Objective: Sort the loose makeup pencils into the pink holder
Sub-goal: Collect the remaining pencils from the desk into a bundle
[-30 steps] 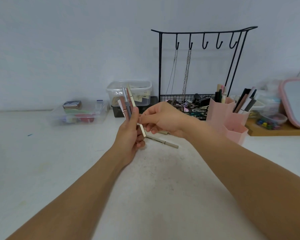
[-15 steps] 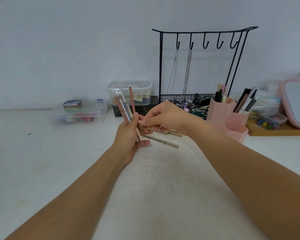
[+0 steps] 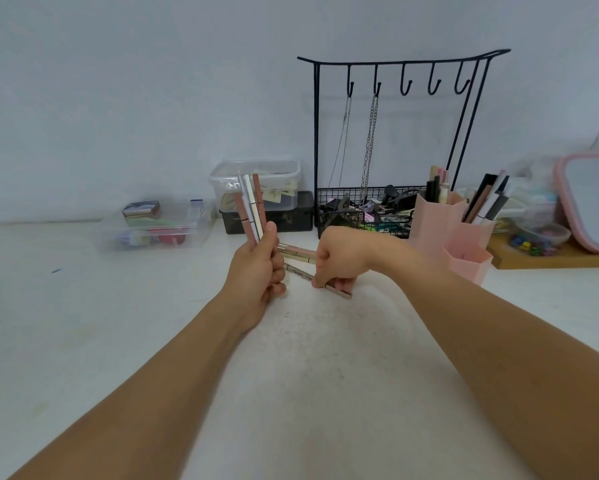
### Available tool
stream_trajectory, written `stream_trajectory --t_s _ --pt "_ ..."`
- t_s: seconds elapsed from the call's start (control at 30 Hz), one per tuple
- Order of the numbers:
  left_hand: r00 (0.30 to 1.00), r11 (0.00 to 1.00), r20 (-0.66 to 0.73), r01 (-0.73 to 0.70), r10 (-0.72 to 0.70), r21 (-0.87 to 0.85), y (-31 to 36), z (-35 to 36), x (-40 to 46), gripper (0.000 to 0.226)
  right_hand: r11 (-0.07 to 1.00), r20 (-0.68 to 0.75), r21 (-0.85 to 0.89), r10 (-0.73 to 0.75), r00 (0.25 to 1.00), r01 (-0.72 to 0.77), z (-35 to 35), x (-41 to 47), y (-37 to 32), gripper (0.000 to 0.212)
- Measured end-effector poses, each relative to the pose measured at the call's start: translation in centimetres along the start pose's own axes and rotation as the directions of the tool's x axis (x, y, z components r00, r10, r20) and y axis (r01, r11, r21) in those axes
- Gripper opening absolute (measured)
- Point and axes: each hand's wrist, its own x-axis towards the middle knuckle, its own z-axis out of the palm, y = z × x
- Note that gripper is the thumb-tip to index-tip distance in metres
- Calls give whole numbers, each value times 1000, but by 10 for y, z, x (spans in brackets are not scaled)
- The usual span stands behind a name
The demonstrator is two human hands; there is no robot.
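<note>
On the white desk (image 3: 83, 341), a beige pencil (image 3: 339, 292) lies slanted directly under the right hand (image 3: 343, 261), whose fingertips pinch it near its middle; its far end runs toward the left hand (image 3: 256, 271). Just behind it, between the 2 hands, a gold-and-pink pencil (image 3: 296, 252) lies flat. The pink holder (image 3: 453, 230) stands to the right of the right hand, apart from it, already carrying several pencils and brushes. How many pencils lie under the right hand cannot be told, since the knuckles cover them. The left hand is curled around a bunch of upright pencils (image 3: 251, 209), about 4, thumb pressed against them.
</note>
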Motion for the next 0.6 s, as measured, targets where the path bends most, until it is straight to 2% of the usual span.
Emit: stream_trajectory --t_s 0.17,0.3,0.47,0.6 --pt "1000 998 -6 -12 12 -63 -2 -1 2 31 949 13 311 -61 998 54 -8 -8 -2 14" --pt "1000 999 -15 -16 15 -50 -3 -2 3 37 860 -20 473 -208 978 193 -14 -16 -12 14" --pt "999 999 -6 -45 45 -4 -3 0 -1 38 770 -204 531 -290 935 354 -7 -16 -28 24" --pt "1000 999 -7 -26 26 -30 0 3 -2 47 680 -275 641 -231 933 357 2 -11 -28 18"
